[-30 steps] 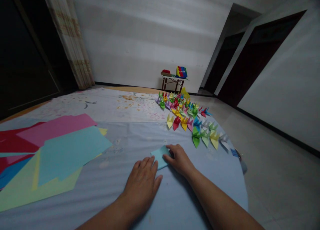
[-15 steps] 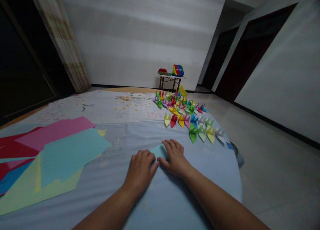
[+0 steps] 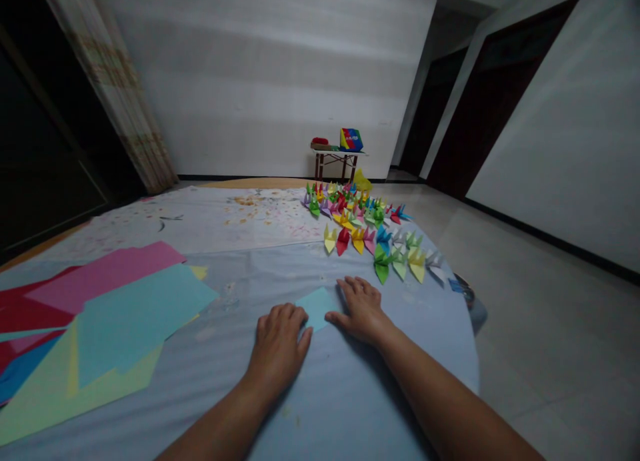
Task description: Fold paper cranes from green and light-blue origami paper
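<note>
A small light-blue sheet of paper (image 3: 319,307) lies flat on the cloth-covered table between my two hands. My left hand (image 3: 281,334) rests over its left edge, fingers together and slightly bent, the thumb apart from them; whether any fingertip goes under the paper is hidden. At the right edge is my right hand (image 3: 363,307), its fingers stretched forward and the thumb spread toward the paper's corner. Several folded paper cranes (image 3: 382,265) in green, yellow, white and other colours stand just beyond my right hand.
Larger coloured sheets, with a light-blue one (image 3: 135,321) on top, overlap at the left. More cranes (image 3: 345,204) crowd the table's far right side. The table's rounded edge (image 3: 473,341) curves down at right. Against the wall stands a small table (image 3: 340,153) with a colourful box.
My right hand has moved right and opened away from my left hand, so more of the light-blue paper shows. My left hand has barely moved. The view has shifted slightly.
</note>
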Demonstrator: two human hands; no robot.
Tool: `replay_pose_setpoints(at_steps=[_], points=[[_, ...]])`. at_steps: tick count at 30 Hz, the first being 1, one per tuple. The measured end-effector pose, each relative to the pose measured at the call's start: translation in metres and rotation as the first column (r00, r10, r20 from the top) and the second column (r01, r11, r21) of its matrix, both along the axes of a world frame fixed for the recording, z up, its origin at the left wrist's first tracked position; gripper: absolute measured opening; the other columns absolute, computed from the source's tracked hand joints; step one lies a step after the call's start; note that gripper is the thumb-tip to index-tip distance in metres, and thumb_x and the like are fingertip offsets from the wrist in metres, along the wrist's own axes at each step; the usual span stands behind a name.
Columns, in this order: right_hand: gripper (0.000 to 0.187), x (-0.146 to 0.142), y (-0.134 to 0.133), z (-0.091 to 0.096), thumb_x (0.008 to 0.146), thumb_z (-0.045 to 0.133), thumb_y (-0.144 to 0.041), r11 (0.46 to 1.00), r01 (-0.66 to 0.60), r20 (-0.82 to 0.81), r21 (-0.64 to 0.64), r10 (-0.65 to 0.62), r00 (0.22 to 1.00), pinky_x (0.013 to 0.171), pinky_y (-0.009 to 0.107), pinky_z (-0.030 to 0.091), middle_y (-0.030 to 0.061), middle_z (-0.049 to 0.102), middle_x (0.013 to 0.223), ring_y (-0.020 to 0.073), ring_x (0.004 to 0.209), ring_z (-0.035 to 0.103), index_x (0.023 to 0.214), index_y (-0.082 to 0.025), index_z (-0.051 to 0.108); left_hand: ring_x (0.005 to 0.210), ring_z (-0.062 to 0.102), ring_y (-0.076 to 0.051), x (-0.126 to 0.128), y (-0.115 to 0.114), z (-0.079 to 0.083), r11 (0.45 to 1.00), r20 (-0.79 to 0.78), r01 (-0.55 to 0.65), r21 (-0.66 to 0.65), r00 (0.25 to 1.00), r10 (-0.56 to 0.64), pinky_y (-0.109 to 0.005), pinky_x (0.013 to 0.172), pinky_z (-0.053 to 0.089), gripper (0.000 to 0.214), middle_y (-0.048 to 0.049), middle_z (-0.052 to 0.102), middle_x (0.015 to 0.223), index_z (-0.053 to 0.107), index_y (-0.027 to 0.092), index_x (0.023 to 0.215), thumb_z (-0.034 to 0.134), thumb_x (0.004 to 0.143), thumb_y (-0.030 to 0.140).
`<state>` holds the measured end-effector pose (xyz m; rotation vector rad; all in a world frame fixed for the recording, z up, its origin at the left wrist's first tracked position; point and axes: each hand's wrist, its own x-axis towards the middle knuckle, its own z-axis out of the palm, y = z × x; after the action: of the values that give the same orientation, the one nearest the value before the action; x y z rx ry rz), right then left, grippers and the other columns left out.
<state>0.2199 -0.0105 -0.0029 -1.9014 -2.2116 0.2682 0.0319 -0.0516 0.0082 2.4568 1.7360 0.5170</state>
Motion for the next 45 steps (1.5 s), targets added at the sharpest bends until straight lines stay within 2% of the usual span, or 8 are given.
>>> replay_pose_setpoints(at_steps=[8,14,17,23,29,35,38,45], points=[[0.070,0.026,0.011,0.002,0.069,0.060,-0.046,1.000,0.027,-0.055,0.000,-0.027,0.998,0.094,0.050,0.023,0.0116,0.032,0.137,0.0314,0.124,0.024,0.131,-0.025,0.034,0.101,0.044,-0.022,-0.003,-0.001,0.000,1.000,0.005,0.019,-0.006,1.000,-0.019,-0.036,0.085,0.031,0.018,-0.0042,0.055,0.100,0.053,0.024,0.096,0.042,0.082,0.027],[0.060,-0.002,0.001,0.005,0.075,0.055,-0.043,0.986,-0.039,-0.179,0.163,0.068,0.981,0.094,0.043,0.026,0.0107,0.039,0.131,0.0258,0.119,0.030,0.129,-0.024,0.037,0.096,0.046,-0.022,0.000,0.001,0.000,0.999,0.013,0.008,0.044,1.000,-0.008,-0.035,0.082,0.031,0.016,-0.0036,0.055,0.094,0.053,0.023,0.092,0.041,0.083,0.028],[0.067,-0.015,-0.003,0.003,0.069,0.061,-0.048,0.986,-0.126,-0.144,0.107,0.141,0.980,0.093,0.045,0.026,0.0112,0.040,0.130,0.0278,0.119,0.029,0.127,-0.023,0.040,0.093,0.046,-0.021,0.001,0.003,0.001,0.999,-0.005,-0.010,0.048,1.000,0.010,-0.034,0.079,0.032,0.018,-0.0035,0.056,0.091,0.055,0.022,0.087,0.037,0.086,0.027],[0.062,0.007,0.006,0.005,0.067,0.066,-0.040,0.999,0.003,-0.098,0.054,0.002,0.995,0.088,0.045,0.028,0.0109,0.043,0.128,0.0301,0.117,0.032,0.123,-0.025,0.045,0.093,0.046,-0.020,-0.001,0.005,-0.001,0.998,-0.031,0.008,0.059,1.000,-0.007,-0.033,0.076,0.033,0.016,-0.0031,0.055,0.092,0.055,0.023,0.086,0.040,0.084,0.024],[0.024,0.012,0.002,0.017,0.083,0.047,-0.034,0.993,-0.114,-0.200,0.038,0.119,0.972,0.072,0.028,0.037,0.0058,0.064,0.084,0.0180,0.083,0.054,0.094,-0.021,0.063,0.094,0.045,-0.021,-0.002,0.003,-0.003,0.997,-0.012,0.009,0.074,1.000,-0.008,-0.034,0.081,0.032,0.016,-0.0038,0.054,0.093,0.054,0.023,0.092,0.040,0.084,0.022],[0.048,0.007,-0.002,0.024,0.089,0.027,-0.046,0.981,-0.171,-0.387,-0.091,0.123,0.914,0.058,0.023,0.036,0.0030,0.063,0.063,0.0138,0.061,0.055,0.078,-0.017,0.064,0.094,0.046,-0.021,-0.003,0.001,-0.004,0.996,0.028,0.018,0.090,0.999,-0.020,-0.035,0.082,0.032,0.018,-0.0041,0.054,0.094,0.054,0.022,0.094,0.039,0.084,0.022],[0.039,0.005,0.001,0.018,0.085,0.038,-0.047,0.969,-0.192,-0.467,-0.154,0.100,0.879,0.055,0.022,0.037,0.0008,0.063,0.062,0.0124,0.058,0.055,0.087,-0.017,0.062,0.094,0.046,-0.021,-0.002,0.001,-0.003,0.996,0.037,0.010,0.089,0.999,-0.014,-0.035,0.082,0.032,0.018,-0.0042,0.054,0.094,0.055,0.022,0.093,0.040,0.084,0.022],[0.026,-0.007,0.016,0.003,0.077,0.055,-0.025,0.983,-0.135,-0.410,0.121,0.174,0.895,0.070,0.025,0.040,0.0024,0.063,0.082,0.0145,0.075,0.055,0.102,-0.017,0.059,0.090,0.048,-0.021,-0.002,-0.003,0.002,0.996,0.080,0.016,0.085,0.997,-0.023,-0.036,0.081,0.033,0.021,-0.0042,0.056,0.089,0.057,0.022,0.088,0.037,0.086,0.026]])
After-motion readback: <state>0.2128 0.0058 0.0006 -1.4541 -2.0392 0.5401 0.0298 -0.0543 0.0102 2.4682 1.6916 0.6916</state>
